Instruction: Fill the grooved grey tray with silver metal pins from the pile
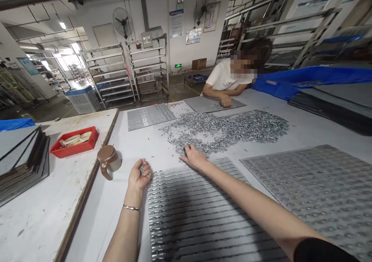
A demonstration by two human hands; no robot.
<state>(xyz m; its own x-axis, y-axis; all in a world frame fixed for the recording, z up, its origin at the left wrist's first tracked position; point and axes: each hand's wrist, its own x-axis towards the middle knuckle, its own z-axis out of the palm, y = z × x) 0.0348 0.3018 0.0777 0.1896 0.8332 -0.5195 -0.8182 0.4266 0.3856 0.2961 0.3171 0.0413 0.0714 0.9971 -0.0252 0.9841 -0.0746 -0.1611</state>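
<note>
My left hand (pixel 140 173) is turned palm up near the left corner of a grey board, its fingers curled round some small shiny metal pieces. My right hand (pixel 195 157) reaches over the far edge of that board to the near side of a heap of small silvery metal pieces (pixel 255 126). Its thumb and fingers are apart at the pieces; whether any lie under the fingertips is hidden. The grey board (pixel 200 207) below my arms carries close rows of such pieces. My right forearm crosses above it and shades part of it.
A brown mug (pixel 109 161) stands left of my left hand. A red tray (pixel 75 142) and stacked boards (pixel 21 157) are further left. Another filled board (pixel 316 188) lies right. Across the table, a co-worker (pixel 223 78) leans over a board (pixel 200 104); a blue bin (pixel 314 80) is far right.
</note>
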